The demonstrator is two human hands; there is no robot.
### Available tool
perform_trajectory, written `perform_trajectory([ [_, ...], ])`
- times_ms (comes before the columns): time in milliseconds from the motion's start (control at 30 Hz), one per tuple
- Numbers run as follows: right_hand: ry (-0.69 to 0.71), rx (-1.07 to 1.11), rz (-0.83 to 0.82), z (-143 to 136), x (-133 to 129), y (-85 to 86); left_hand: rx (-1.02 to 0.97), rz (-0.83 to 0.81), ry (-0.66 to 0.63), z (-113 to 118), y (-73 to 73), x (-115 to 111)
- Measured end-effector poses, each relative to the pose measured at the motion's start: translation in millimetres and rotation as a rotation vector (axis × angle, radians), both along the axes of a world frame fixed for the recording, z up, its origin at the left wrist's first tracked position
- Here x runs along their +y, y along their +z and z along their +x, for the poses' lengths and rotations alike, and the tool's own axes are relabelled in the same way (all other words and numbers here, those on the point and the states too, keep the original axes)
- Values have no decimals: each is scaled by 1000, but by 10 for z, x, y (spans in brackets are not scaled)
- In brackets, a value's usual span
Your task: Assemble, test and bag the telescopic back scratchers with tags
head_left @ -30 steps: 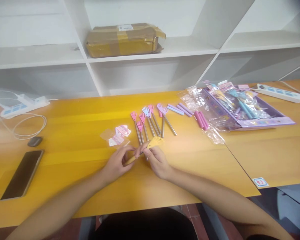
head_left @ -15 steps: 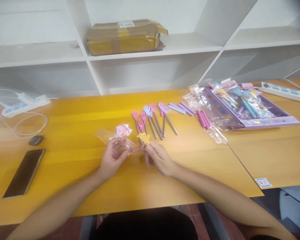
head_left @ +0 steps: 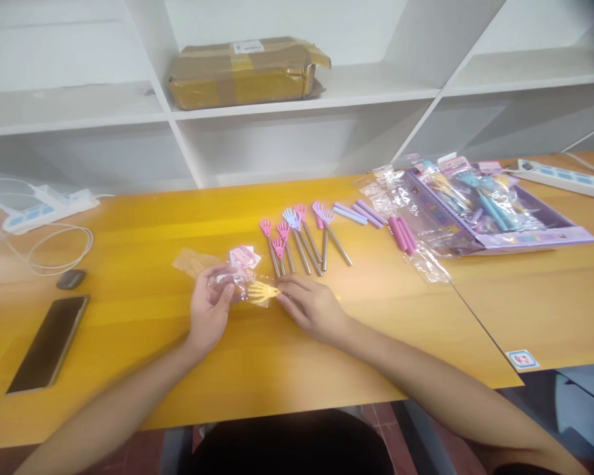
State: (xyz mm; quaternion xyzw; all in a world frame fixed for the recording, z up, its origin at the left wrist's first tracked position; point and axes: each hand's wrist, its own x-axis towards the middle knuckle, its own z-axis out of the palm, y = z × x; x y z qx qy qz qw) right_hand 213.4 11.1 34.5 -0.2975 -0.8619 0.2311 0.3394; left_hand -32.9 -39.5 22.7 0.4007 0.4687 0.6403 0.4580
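My left hand (head_left: 208, 313) is closed on a clear plastic bag (head_left: 193, 262) that spreads out past the fingers. My right hand (head_left: 317, 310) pinches a yellow back scratcher (head_left: 262, 291) just behind its hand-shaped head. That head points left and lies at the bag's right end; whether it is inside the bag I cannot tell. The rest of the back scratcher is hidden by my right hand. Beyond the bag lie pink and white cards (head_left: 244, 256). Several pink, blue and purple back scratchers (head_left: 301, 241) with metal rods lie just past my right hand.
Blue and purple tubes (head_left: 359, 213) and pink tubes (head_left: 402, 235) lie farther back. A purple box (head_left: 539, 241) at right holds bagged back scratchers. A phone (head_left: 48, 343), a dark small case (head_left: 70, 278) and a power strip (head_left: 49, 208) are at left. White shelving carries a taped carton (head_left: 242, 74).
My right hand has turned the yellow back scratcher so its head points left, and brought it down to the bag. My left hand has shifted slightly left, with the bag spread wider.
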Motion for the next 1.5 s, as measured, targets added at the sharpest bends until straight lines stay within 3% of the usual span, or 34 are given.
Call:
perform_trajectory([
  [267,-34,-44,34,-3,29,-12,-73,26,28,-10,35,42],
  [600,-16,22,-20,3,38,-32,-239,-106,-8,17,80,19],
  [833,6,42,-1,-3,21,-22,-109,-128,-55,36,29,-9],
  [1200,27,48,51,-14,54,-83,-83,-163,-66,10,-40,-24],
  [1300,21,69,-4,-15,49,-129,-63,-170,-99,-5,-104,-39],
  [1500,-32,82,-307,3,17,-155,-24,-171,-128,-28,-189,-29],
])
